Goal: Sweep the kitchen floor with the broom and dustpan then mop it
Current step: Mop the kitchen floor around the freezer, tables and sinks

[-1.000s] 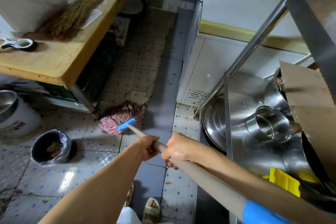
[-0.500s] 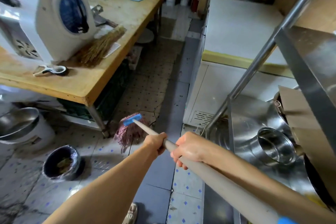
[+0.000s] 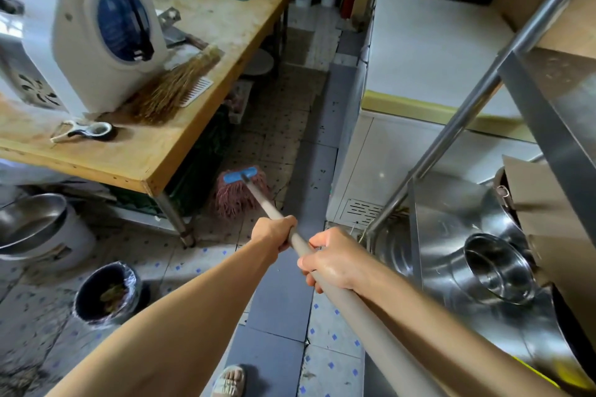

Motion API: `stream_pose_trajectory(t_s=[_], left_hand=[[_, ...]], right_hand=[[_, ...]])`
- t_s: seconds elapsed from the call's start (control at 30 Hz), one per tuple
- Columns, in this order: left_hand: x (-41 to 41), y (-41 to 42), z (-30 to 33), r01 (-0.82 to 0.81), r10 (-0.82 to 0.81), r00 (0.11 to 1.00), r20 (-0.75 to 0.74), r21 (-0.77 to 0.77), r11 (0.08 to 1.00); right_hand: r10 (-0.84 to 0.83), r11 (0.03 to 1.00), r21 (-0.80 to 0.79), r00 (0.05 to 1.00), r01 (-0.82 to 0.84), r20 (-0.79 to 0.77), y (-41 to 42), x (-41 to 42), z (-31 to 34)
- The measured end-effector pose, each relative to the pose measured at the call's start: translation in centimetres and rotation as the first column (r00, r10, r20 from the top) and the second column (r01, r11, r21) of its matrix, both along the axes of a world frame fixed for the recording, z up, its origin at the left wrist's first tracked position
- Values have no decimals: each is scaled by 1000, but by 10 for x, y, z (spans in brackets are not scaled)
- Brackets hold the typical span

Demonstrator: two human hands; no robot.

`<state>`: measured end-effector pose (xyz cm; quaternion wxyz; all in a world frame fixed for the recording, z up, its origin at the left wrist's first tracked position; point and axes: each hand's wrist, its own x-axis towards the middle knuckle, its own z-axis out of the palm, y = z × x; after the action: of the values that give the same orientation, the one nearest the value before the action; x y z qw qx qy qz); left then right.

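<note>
On the tiled floor [image 3: 290, 306] just beside the near-right corner of the wooden table [image 3: 135, 158], the pink string mop head [image 3: 237, 200] rests on the tiles, its blue clamp [image 3: 240, 175] uppermost. The mop handle [image 3: 364, 309] runs diagonally from the clamp toward the lower right edge of the head view.

The left hand [image 3: 274, 232] grips the handle ahead of the right, fingers curled fully round the shaft. The right hand [image 3: 335, 263] grips the handle just behind it, fingers wrapped under the shaft and thumb on top. The two hands are near each other but apart.

A straw hand broom [image 3: 171, 87] lies on the table near its right edge, touching a white appliance [image 3: 87, 32]. A lined waste bin [image 3: 106, 293] stands on the floor left of the left forearm. Steel pots [image 3: 496, 271] sit on a metal rack [image 3: 451, 235] at the right. One sandalled foot [image 3: 229, 380] shows at the bottom edge.
</note>
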<state>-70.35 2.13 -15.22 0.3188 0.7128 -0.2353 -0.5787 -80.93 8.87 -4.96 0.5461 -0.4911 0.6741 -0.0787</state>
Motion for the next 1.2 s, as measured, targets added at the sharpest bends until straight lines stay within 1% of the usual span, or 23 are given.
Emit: stream_pose_trajectory(t_s=[0.2,0.33,0.47,0.63,0.8,0.87,0.97,1.03,1.2], left_hand=[[11,-28,-27,7,-7,1000,30,22,1000],[24,-41,-61,-11,9,999,43,53,999],[35,-46,-104,9,-20,996,89,124,992],[38,-30,-141,55,-62,998,24,231,971],[39,-5,-163,87,-79,996,-40,301,950],[42,3,-168,100,-93,995,-35,327,940],[49,10,-169,148,-165,986,18,359,922],[54,6,-174,148,-168,985,24,356,923],[67,-26,-184,117,-132,991,25,322,939]], right_hand=[[-41,999,9,998,40,47,-24,12,-34],[-52,998,40,996,49,69,-38,26,-69],[-81,992,110,992,70,98,-49,39,-110],[-135,971,216,981,103,139,-45,41,-148],[-198,933,340,956,116,218,-21,43,-170],[-173,932,348,969,103,176,-11,49,-176],[-103,946,316,992,77,67,-3,63,-187],[-124,945,310,991,104,44,-6,72,-192],[-236,936,279,971,216,40,-35,87,-195]])
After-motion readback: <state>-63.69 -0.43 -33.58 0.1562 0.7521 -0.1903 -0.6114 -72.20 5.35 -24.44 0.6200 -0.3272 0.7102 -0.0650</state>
